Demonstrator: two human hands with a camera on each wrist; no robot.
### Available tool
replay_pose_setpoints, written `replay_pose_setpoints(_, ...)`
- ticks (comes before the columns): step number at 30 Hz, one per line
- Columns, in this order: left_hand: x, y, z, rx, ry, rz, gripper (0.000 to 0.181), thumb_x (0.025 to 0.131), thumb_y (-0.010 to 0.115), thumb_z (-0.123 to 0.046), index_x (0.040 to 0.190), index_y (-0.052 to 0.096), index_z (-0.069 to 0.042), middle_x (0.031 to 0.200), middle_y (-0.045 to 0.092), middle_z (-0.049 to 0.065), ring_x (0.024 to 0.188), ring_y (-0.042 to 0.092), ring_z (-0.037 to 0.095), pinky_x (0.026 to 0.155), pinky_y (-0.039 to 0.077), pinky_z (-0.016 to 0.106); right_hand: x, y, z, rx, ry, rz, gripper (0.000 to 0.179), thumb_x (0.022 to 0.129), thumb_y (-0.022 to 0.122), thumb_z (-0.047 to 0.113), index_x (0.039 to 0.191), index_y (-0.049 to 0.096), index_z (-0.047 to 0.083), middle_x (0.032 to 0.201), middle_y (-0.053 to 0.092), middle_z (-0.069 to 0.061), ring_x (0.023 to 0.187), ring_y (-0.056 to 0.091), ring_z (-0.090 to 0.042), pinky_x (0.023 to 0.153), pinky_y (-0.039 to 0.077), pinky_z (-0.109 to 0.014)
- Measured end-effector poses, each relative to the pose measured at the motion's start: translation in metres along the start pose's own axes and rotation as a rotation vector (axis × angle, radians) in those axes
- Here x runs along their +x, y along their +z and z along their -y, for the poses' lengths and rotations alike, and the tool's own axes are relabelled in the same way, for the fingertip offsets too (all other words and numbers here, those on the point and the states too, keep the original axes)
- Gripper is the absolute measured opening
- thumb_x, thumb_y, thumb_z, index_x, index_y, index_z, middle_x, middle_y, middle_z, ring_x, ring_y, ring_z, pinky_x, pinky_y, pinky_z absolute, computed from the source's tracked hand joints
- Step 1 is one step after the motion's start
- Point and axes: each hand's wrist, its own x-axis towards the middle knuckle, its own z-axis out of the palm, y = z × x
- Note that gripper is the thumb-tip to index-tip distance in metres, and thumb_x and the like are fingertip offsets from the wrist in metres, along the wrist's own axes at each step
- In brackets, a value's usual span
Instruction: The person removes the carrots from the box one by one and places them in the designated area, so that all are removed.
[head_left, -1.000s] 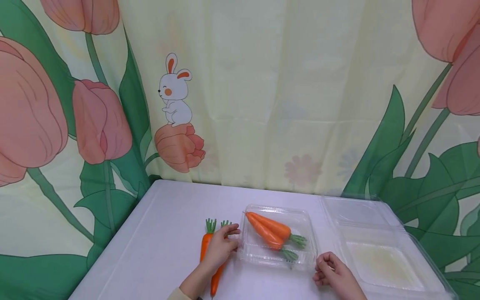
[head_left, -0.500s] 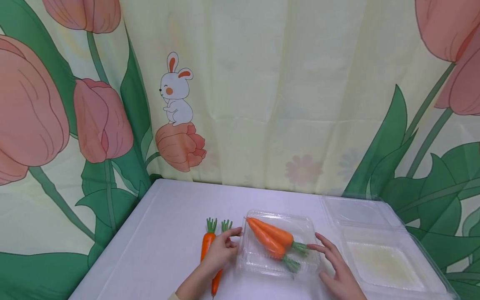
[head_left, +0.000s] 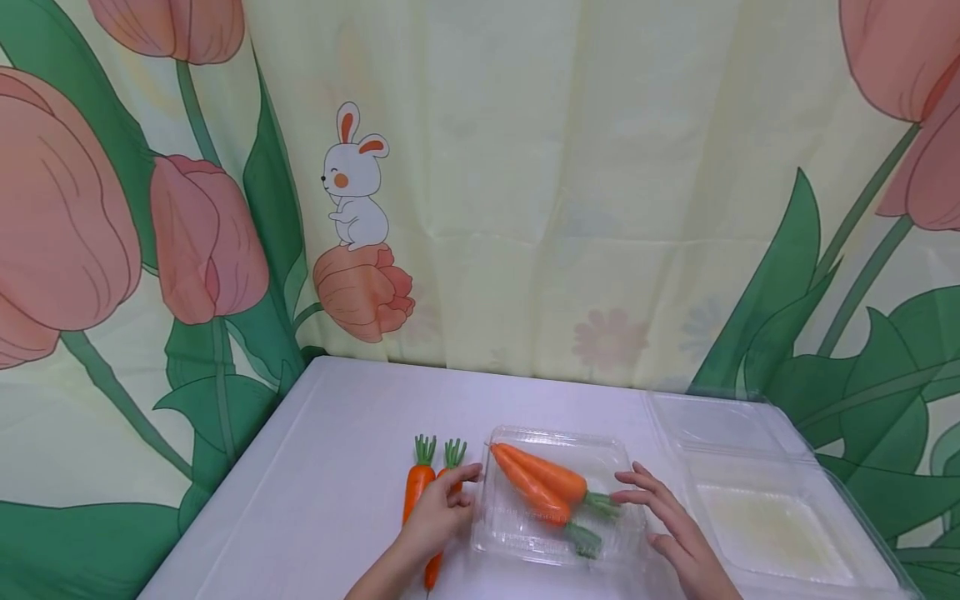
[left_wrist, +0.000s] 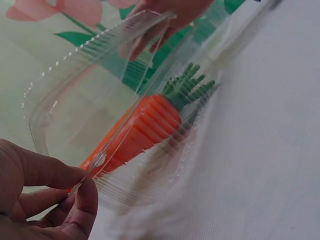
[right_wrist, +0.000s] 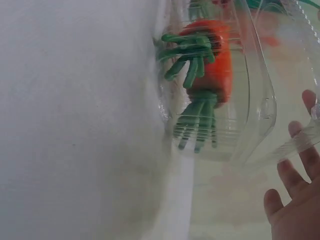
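Observation:
A clear hinged plastic clamshell box (head_left: 510, 537) lies on the white table with two orange carrots (head_left: 542, 485) inside, their green tops pointing right. My left hand (head_left: 438, 517) is at the box's left side; in the left wrist view its thumb and fingers pinch the thin plastic rim (left_wrist: 102, 159). On the opposite side, my right hand (head_left: 678, 529) has its fingers spread and extended, fingertips right at the edge of the lid. From the right wrist view, the lid's edge (right_wrist: 300, 140) stands apart from the base rim, and the right hand (right_wrist: 300, 200) reaches it from outside.
Two more carrots (head_left: 417, 492) lie side by side on the table, partly behind my left hand and forearm. Another clear clamshell box (head_left: 780, 533), lid folded back, sits at the right. A curtain (head_left: 510, 167) printed with tulips and a rabbit hangs behind the table (head_left: 315, 467).
The box with the carrots has shifted a little toward me, my left hand staying at its side. My right hand has uncurled from the front right corner and spread its fingers along the right side.

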Motion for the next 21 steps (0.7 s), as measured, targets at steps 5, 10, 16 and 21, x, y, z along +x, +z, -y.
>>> replay_pose_setpoints(5, -0.005, -0.003, -0.002, -0.008, -0.011, 0.012, 0.06, 0.085, 0.068, 0.009, 0.143, 0.056, -0.001, 0.132, 0.059, 0.015, 0.082, 0.059, 0.017, 0.066, 0.051, 0.02, 0.013, -0.008, 0.013, 0.075, 0.194, 0.038, 0.037, 0.107, 0.037, 0.017, 0.131, 0.065, 0.018, 0.15, 0.049, 0.004, 0.139, 0.026, 0.017, 0.109, 0.014, -0.085)
replay_pose_setpoints(10, -0.007, -0.002, -0.003, -0.012, -0.019, 0.02, 0.062, 0.085, 0.071, 0.007, 0.144, 0.055, 0.001, 0.129, 0.06, 0.014, 0.079, 0.059, 0.015, 0.066, 0.051, 0.021, 0.029, -0.016, 0.013, 0.15, 0.141, 0.024, 0.049, 0.111, 0.02, 0.019, 0.138, 0.059, 0.009, 0.152, 0.048, -0.007, 0.138, 0.034, 0.009, 0.119, 0.012, -0.071)
replay_pose_setpoints(16, -0.009, -0.001, -0.003, -0.043, 0.04, 0.046, 0.062, 0.084, 0.069, 0.009, 0.144, 0.052, 0.007, 0.133, 0.06, 0.022, 0.08, 0.06, 0.016, 0.068, 0.053, 0.02, 0.047, -0.019, 0.003, 0.273, 0.074, -0.024, 0.064, 0.112, 0.003, 0.028, 0.148, 0.046, -0.001, 0.148, 0.052, 0.004, 0.139, 0.039, 0.001, 0.106, 0.024, -0.012)
replay_pose_setpoints(21, -0.009, -0.003, -0.002, -0.029, 0.053, 0.04, 0.063, 0.084, 0.069, 0.009, 0.144, 0.053, 0.007, 0.134, 0.06, 0.022, 0.08, 0.06, 0.017, 0.066, 0.051, 0.02, 0.065, -0.014, -0.001, 0.412, 0.144, -0.116, 0.071, 0.11, 0.001, 0.043, 0.148, 0.042, 0.0, 0.145, 0.053, 0.006, 0.138, 0.043, -0.007, 0.107, 0.029, -0.023)
